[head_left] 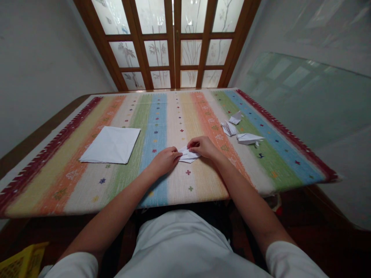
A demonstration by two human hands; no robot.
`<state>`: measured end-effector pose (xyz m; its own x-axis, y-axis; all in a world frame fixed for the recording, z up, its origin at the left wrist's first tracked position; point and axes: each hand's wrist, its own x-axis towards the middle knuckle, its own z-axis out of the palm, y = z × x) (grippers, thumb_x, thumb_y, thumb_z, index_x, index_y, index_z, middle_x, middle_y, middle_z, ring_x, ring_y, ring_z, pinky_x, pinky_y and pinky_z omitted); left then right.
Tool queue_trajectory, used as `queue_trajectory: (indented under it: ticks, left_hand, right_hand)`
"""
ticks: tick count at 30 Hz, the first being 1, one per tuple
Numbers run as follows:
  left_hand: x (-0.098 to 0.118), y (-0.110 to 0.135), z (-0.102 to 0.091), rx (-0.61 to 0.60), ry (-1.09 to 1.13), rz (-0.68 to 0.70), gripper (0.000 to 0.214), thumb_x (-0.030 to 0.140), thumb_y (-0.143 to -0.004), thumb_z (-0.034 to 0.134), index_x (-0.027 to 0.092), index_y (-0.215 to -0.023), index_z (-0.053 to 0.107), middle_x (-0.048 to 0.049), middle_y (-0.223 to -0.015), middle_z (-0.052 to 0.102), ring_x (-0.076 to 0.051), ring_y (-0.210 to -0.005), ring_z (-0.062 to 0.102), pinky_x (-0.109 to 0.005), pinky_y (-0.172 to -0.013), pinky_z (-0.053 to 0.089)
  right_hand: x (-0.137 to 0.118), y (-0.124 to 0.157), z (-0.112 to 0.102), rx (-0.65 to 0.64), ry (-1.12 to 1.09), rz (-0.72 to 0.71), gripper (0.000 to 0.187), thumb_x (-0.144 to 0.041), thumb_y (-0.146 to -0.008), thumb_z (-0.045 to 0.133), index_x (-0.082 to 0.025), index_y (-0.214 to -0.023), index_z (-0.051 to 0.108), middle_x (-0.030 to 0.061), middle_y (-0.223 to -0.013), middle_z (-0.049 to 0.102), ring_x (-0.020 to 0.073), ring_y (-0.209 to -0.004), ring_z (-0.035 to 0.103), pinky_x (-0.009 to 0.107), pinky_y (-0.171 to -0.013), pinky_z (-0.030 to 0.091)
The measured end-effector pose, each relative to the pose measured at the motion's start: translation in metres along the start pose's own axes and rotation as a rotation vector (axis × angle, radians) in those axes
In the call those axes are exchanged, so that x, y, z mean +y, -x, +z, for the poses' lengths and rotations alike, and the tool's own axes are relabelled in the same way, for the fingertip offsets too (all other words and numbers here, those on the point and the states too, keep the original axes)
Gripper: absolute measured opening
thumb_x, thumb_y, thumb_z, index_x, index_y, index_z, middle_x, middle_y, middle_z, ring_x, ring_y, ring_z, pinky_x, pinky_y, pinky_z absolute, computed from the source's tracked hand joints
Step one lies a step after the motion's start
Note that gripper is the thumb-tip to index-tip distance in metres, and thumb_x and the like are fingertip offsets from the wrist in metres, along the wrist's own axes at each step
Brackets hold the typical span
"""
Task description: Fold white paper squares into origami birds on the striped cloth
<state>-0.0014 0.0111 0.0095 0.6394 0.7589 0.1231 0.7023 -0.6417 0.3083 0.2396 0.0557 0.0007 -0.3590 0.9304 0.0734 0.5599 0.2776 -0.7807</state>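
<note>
A small folded piece of white paper (188, 155) lies on the striped cloth at the table's middle. My left hand (164, 160) presses its fingertips onto the paper's left end, fingers bent and together. My right hand (203, 146) pinches the paper's upper right part with curled fingers. Both hands touch the same piece.
A stack of flat white sheets (111, 144) lies to the left. Three folded paper figures (249, 138) (228, 128) (235, 118) sit to the right on the green and orange stripes. The striped tablecloth (72, 181) covers the table; wooden glazed doors (174, 42) stand behind.
</note>
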Motion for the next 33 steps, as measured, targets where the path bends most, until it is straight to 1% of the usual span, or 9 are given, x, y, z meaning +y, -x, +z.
queue_trajectory:
  ticks: [4, 7, 10, 13, 17, 22, 27, 30, 33]
  left_hand:
    - [0.0, 0.0, 0.003, 0.031, -0.017, -0.001, 0.028, 0.02, -0.107, 0.056, 0.018, -0.12, 0.081, -0.0133, -0.107, 0.073, -0.024, -0.101, 0.07, -0.038, -0.094, 0.058]
    - [-0.001, 0.0, 0.005, 0.065, -0.001, 0.044, 0.034, 0.012, -0.104, 0.057, 0.02, -0.131, 0.076, -0.0128, -0.118, 0.073, -0.024, -0.109, 0.068, -0.038, -0.098, 0.057]
    - [-0.002, -0.001, 0.006, 0.051, 0.006, 0.118, 0.04, 0.006, -0.103, 0.055, 0.021, -0.135, 0.073, -0.0122, -0.126, 0.073, -0.024, -0.115, 0.067, -0.039, -0.102, 0.056]
    - [-0.001, -0.001, 0.007, 0.022, -0.005, 0.137, 0.036, 0.01, -0.106, 0.053, 0.019, -0.134, 0.073, -0.0127, -0.124, 0.075, -0.024, -0.115, 0.067, -0.039, -0.102, 0.057]
    - [0.001, 0.0, 0.006, 0.003, -0.031, 0.121, 0.039, 0.01, -0.107, 0.05, 0.018, -0.141, 0.068, -0.0138, -0.125, 0.075, -0.024, -0.114, 0.069, -0.039, -0.103, 0.057]
    - [0.003, 0.0, 0.007, -0.016, -0.073, 0.126, 0.04, 0.014, -0.109, 0.046, 0.018, -0.144, 0.065, -0.014, -0.126, 0.073, -0.024, -0.113, 0.068, -0.038, -0.101, 0.057]
    - [-0.001, 0.0, 0.013, 0.037, -0.086, 0.128, 0.042, 0.017, -0.111, 0.042, 0.016, -0.148, 0.062, -0.0152, -0.125, 0.071, -0.024, -0.111, 0.068, -0.039, -0.099, 0.057]
    - [-0.003, 0.0, 0.016, 0.041, -0.099, 0.147, 0.042, 0.017, -0.111, 0.041, 0.015, -0.147, 0.063, -0.016, -0.125, 0.07, -0.025, -0.111, 0.067, -0.039, -0.098, 0.057]
    - [-0.004, 0.0, 0.016, 0.044, -0.099, 0.167, 0.042, 0.018, -0.111, 0.041, 0.017, -0.146, 0.064, -0.0149, -0.122, 0.07, -0.025, -0.11, 0.066, -0.04, -0.098, 0.056]
  right_hand:
    - [-0.001, -0.001, -0.001, -0.014, 0.052, 0.002, 0.014, -0.014, -0.08, 0.076, -0.019, -0.086, 0.088, 0.0072, -0.081, 0.082, 0.0181, -0.074, 0.071, 0.027, -0.071, 0.05]
    - [-0.002, 0.003, -0.005, -0.027, 0.114, -0.051, 0.019, -0.012, -0.083, 0.073, -0.021, -0.087, 0.089, 0.0076, -0.087, 0.084, 0.0192, -0.079, 0.073, 0.028, -0.077, 0.051]
    - [-0.002, 0.007, -0.011, -0.069, 0.123, -0.106, 0.028, -0.006, -0.084, 0.067, -0.022, -0.091, 0.089, 0.0082, -0.094, 0.085, 0.0196, -0.087, 0.075, 0.029, -0.084, 0.053]
    - [-0.001, 0.009, -0.015, -0.105, 0.093, -0.116, 0.034, -0.004, -0.083, 0.064, -0.021, -0.098, 0.089, 0.0084, -0.099, 0.085, 0.0193, -0.089, 0.075, 0.029, -0.085, 0.054]
    - [0.002, 0.009, -0.017, -0.06, 0.059, -0.074, 0.028, -0.009, -0.083, 0.069, -0.019, -0.102, 0.088, 0.0098, -0.1, 0.084, 0.0193, -0.085, 0.073, 0.029, -0.079, 0.053]
    - [0.006, 0.01, -0.023, -0.067, 0.065, -0.061, 0.019, -0.014, -0.084, 0.073, -0.019, -0.096, 0.088, 0.0097, -0.096, 0.083, 0.0205, -0.084, 0.073, 0.029, -0.079, 0.053]
    - [0.01, 0.011, -0.032, -0.093, 0.05, -0.075, 0.023, -0.014, -0.084, 0.073, -0.021, -0.099, 0.089, 0.0097, -0.1, 0.084, 0.0212, -0.088, 0.074, 0.029, -0.081, 0.053]
    - [0.012, 0.011, -0.033, -0.089, 0.055, -0.048, 0.02, -0.016, -0.082, 0.076, -0.02, -0.096, 0.089, 0.0096, -0.096, 0.083, 0.0207, -0.083, 0.072, 0.029, -0.077, 0.052]
    - [0.012, 0.011, -0.031, -0.08, 0.064, -0.035, 0.019, -0.017, -0.083, 0.075, -0.019, -0.097, 0.088, 0.0088, -0.091, 0.081, 0.0192, -0.077, 0.068, 0.028, -0.071, 0.05]
